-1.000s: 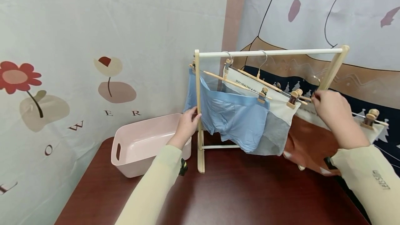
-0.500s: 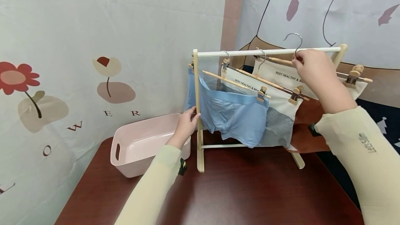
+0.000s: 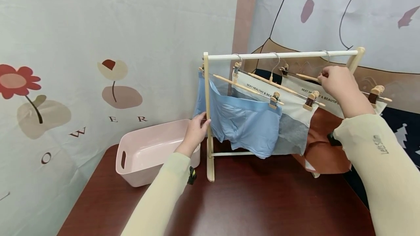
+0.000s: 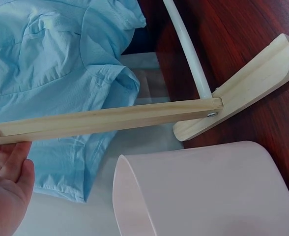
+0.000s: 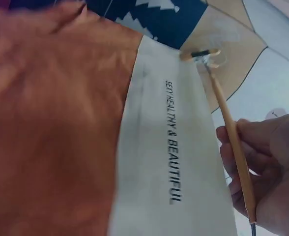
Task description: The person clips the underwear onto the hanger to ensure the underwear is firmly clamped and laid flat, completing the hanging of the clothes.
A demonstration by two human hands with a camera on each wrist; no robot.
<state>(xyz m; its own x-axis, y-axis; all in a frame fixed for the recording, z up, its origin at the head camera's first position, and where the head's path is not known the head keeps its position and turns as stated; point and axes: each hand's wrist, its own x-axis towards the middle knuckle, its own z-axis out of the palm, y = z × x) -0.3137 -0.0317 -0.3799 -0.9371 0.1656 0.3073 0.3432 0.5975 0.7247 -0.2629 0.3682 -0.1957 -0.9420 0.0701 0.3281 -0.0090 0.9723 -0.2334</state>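
My left hand (image 3: pixel 195 132) holds the left post (image 3: pixel 208 94) of a small wooden clothes rack; in the left wrist view its fingers lie around the post (image 4: pixel 110 120). At the rack's right end, my right hand (image 3: pixel 339 85) grips a clip hanger (image 3: pixel 305 77) by its wooden bar. Rust-brown underpants (image 3: pixel 328 156) with a white printed waistband hang from that hanger. Its hook appears to be over the white rail (image 3: pixel 302 54). To the left hang grey underpants (image 3: pixel 290 137) with a white waistband and light blue boxer briefs (image 3: pixel 246 119), each on a clip hanger.
A pink plastic basket (image 3: pixel 147 170) stands on the dark red table (image 3: pixel 249 207), left of the rack. A white lower bar (image 3: pixel 231 153) joins the rack's feet. Printed cloth backdrops (image 3: pixel 164 46) stand behind, and the table's right edge lies near the rack.
My right hand lifted the hanger with the rust-brown underpants up and left above the rail, then lowered it so the hook sits at the rail. My left hand stayed on the post.
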